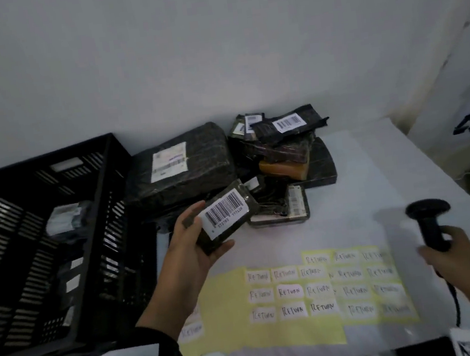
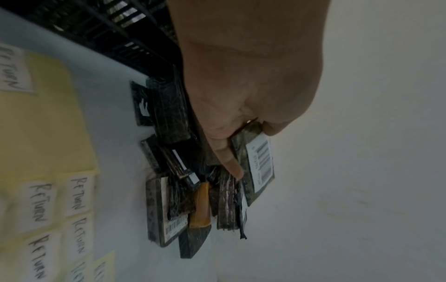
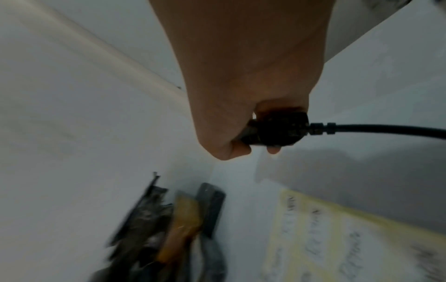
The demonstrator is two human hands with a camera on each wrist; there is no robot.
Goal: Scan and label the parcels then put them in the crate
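Your left hand (image 1: 190,244) holds a small parcel (image 1: 226,215) above the table (image 1: 374,166), between the crate (image 1: 49,239) at the left edge and the pile (image 1: 258,160) toward the back edge. Your thumb is pressed along the near edge and your fingers wrap the far one, barcode (image 1: 224,211) facing up and uncovered.

Your right hand (image 1: 460,262) is clamped round the scanner (image 1: 430,223) handle near the right edge, well apart from the parcel.

The parcel looks light and fairly stiff, wrapped in slick film, so it may slide. Keep your grip on the edges, off the barcode, and tilt it toward the scanner.

The RETURN labels (image 1: 289,292) lie on sheets at the near edge. One parcel already sits in the crate.
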